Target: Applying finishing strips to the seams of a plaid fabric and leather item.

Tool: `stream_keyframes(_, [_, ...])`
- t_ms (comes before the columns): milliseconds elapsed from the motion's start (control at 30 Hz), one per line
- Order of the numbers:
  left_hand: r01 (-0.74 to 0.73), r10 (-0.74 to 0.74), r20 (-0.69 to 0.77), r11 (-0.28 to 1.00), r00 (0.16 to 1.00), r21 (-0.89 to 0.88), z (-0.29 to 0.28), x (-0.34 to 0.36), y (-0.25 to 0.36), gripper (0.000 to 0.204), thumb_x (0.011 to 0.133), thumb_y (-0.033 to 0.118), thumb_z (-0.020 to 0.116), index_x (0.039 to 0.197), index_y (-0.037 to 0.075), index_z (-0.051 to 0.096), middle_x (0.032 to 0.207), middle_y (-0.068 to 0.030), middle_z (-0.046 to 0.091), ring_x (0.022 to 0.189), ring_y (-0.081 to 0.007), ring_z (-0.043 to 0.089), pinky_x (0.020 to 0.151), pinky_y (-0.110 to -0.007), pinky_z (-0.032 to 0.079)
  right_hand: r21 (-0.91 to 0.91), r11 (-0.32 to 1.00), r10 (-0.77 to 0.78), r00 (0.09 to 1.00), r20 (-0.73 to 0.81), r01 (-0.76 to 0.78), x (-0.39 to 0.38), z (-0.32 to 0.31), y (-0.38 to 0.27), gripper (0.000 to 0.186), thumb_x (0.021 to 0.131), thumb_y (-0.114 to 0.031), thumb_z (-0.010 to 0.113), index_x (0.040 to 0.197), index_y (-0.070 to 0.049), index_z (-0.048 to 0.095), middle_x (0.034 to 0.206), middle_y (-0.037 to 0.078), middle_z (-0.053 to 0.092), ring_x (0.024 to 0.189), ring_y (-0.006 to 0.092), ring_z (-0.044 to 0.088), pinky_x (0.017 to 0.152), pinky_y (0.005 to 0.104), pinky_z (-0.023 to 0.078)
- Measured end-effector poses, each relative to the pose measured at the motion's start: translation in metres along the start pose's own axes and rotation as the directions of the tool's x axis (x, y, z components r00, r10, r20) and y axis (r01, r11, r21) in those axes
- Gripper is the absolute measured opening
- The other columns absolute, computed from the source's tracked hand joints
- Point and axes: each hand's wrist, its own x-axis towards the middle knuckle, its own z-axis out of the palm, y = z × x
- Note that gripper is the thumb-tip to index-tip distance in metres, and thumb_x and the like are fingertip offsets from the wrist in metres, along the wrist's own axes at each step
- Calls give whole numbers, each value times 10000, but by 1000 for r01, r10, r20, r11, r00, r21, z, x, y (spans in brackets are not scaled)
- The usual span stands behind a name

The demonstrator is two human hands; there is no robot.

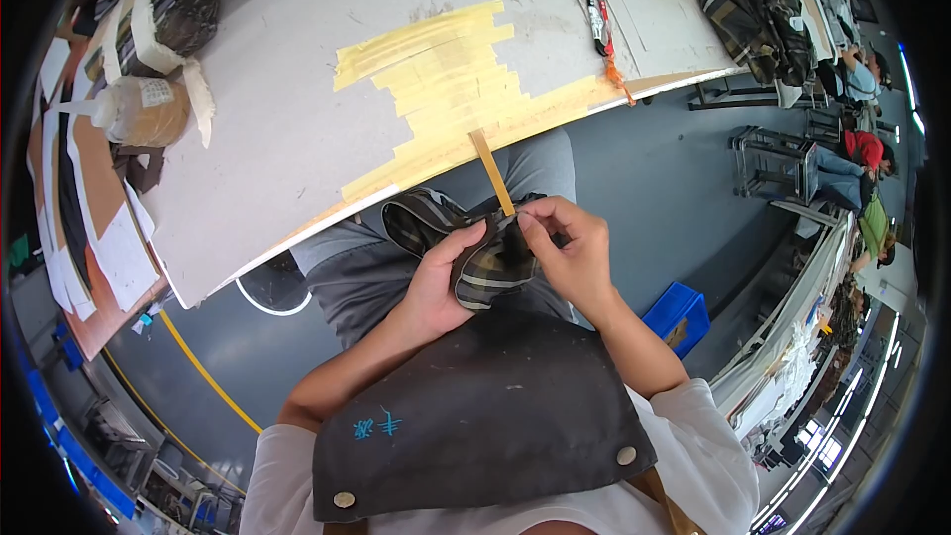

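A folded piece of dark plaid fabric [492,269] with pale-edged black trim is held over my lap, just off the table's near edge. My left hand [436,282] is closed around its left side, thumb on top. My right hand [573,248] pinches with thumb and forefinger at the fabric's upper right edge. A narrow flat tan strip [493,174] runs from the taped table edge down to the fabric and ends beside my right fingertips. Whether those fingers also touch the strip is hard to make out.
Yellow tape [451,79] covers part of the grey table [267,69]. Snips with red and black handles [598,20] lie at the far right, plaid fabric [738,0] beyond. At left stands a glue bottle [144,111]. A blue bin [677,315] sits on the floor; people work farther right.
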Motion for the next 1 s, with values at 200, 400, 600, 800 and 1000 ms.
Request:
stream_keyframes(200, [-14, 14, -38, 1000, 999, -12, 7, 1, -1, 294, 884, 202, 483, 1085, -9, 525, 1009, -92, 603, 890, -178, 597, 802, -314, 483, -4, 1000, -16, 1000, -27, 16, 3, 1, -3, 74, 797, -36, 596, 808, 36, 610, 658, 41, 605, 576, 54, 540, 529, 193, 428])
stream_keyframes(400, [-33, 32, -23, 999, 999, -43, 11, 3, 2, 287, 874, 209, 488, 1045, -17, 536, 984, -106, 612, 873, -199, 605, 789, -327, 487, -14, 1000, -13, 999, -39, 12, 7, 1, -6, 68, 783, -41, 612, 785, 27, 614, 613, 33, 598, 522, 42, 513, 482, 189, 410])
stream_keyframes(600, [-78, 78, 7, 995, 997, -57, 7, 12, 9, 275, 870, 213, 495, 1017, -13, 547, 971, -116, 615, 861, -210, 609, 780, -336, 494, -39, 999, -14, 999, -49, 12, 12, 3, -13, 65, 767, -42, 635, 777, 16, 608, 643, 43, 602, 579, 55, 543, 532, 193, 431])
stream_keyframes(800, [-87, 90, 50, 995, 995, -57, 7, 16, 12, 281, 871, 216, 495, 1013, -21, 550, 950, -125, 619, 841, -226, 616, 763, -347, 507, -144, 956, -261, 965, -18, 256, 9, -2, 5, 94, 725, -30, 659, 794, -2, 601, 705, 73, 599, 689, 181, 583, 615, 279, 448])
stream_keyframes(1000, [-119, 134, -5, 896, 991, 429, -1, 13, 23, 193, 829, 107, 580, 970, -24, 587, 895, -79, 637, 788, -137, 620, 719, -253, 499, -427, 809, -451, 893, -8, 405, -1, -10, -2, 107, 700, -40, 662, 761, -9, 580, 689, 107, 578, 655, 269, 563, 596, 333, 439])
